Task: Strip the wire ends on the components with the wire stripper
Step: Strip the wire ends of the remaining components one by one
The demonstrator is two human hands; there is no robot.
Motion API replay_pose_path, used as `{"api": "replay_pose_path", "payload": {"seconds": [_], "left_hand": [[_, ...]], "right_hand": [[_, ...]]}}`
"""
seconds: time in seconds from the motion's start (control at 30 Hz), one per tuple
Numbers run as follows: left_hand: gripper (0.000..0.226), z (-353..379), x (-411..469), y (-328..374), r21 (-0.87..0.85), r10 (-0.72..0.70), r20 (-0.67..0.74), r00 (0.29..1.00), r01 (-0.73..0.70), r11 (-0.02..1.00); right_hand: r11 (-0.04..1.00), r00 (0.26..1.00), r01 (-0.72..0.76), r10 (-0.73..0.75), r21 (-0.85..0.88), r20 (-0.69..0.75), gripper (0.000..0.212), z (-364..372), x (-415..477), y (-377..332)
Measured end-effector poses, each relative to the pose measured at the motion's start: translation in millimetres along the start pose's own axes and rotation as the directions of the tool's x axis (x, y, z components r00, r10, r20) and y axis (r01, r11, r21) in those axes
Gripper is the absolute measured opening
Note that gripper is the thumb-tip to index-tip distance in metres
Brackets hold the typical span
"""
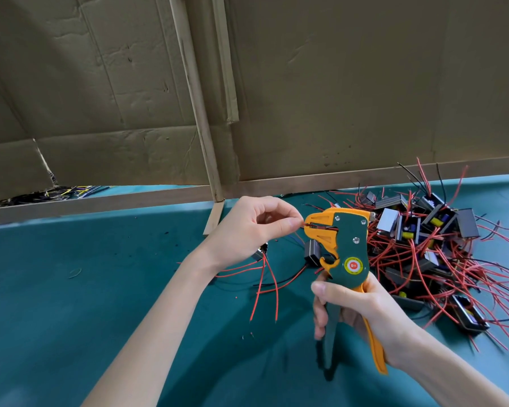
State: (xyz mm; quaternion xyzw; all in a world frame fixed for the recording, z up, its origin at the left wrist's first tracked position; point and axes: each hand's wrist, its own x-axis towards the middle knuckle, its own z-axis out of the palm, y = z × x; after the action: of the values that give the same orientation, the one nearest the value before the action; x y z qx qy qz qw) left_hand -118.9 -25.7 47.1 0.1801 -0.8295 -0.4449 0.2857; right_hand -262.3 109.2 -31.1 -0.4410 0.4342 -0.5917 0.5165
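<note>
My right hand (356,312) grips the handles of a green and orange wire stripper (344,239), held upright with its jaws pointing left. My left hand (256,227) pinches a thin red wire end between thumb and forefinger, right at the jaw opening. That wire belongs to a small dark component (260,254) hanging below my left palm, with several red and black leads (265,286) drooping onto the green mat. Another small black component (312,254) lies on the mat just behind the stripper.
A large heap of components with red and black wires (441,248) covers the right side of the green mat (100,289). Cardboard walls (335,83) and a wooden rail (130,198) close off the back. Cut wire scraps (56,193) lie beyond the rail at left.
</note>
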Motion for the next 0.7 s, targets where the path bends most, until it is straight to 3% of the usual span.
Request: {"api": "replay_pose_path", "payload": {"seconds": [0.07, 0.23, 0.3, 0.4, 0.47, 0.53, 0.63, 0.7], "left_hand": [[0.010, 1, 0, -1, -0.019, 0.002, 0.001, 1.000, -0.002, 1.000], [0.013, 8, 2, -9, -0.035, -0.021, -0.016, 1.000, 0.020, 0.999], [0.015, 9, 3, -14, -0.020, -0.034, -0.033, 0.999, 0.033, 0.999], [0.017, 5, 5, -22, -0.023, -0.049, -0.100, 0.994, 0.047, 0.999], [0.023, 3, 7, -29, 0.058, -0.015, -0.203, 0.979, 0.027, 0.998], [0.034, 3, 8, -37, 0.133, 0.014, -0.320, 0.947, 0.030, 0.991], [0.040, 9, 9, -46, 0.036, -0.008, -0.398, 0.917, 0.025, 0.999], [0.040, 15, 10, -52, -0.027, -0.036, -0.354, 0.934, 0.029, 0.999]], "right_hand": [[1.000, 0.999, 0.012, -0.012, 0.001, -0.045, 0.025, 3, 0, 3], [1.000, 0.946, 0.020, -0.023, -0.011, -0.324, 0.036, 5, 3, 14], [0.999, 0.957, 0.026, -0.033, -0.028, -0.287, 0.031, 1, 4, 11], [0.993, 0.978, 0.086, -0.069, 0.081, -0.197, 0.013, 0, 7, 6], [0.988, 0.973, 0.136, -0.119, 0.071, -0.199, 0.004, -1, 8, 5], [0.987, 0.964, 0.157, -0.144, 0.040, -0.224, 0.008, -4, 9, 6], [0.983, 0.956, 0.164, -0.138, 0.079, -0.258, 0.005, -6, 10, 5], [0.982, 0.955, 0.160, -0.128, 0.099, -0.269, 0.005, -6, 11, 6]]}}
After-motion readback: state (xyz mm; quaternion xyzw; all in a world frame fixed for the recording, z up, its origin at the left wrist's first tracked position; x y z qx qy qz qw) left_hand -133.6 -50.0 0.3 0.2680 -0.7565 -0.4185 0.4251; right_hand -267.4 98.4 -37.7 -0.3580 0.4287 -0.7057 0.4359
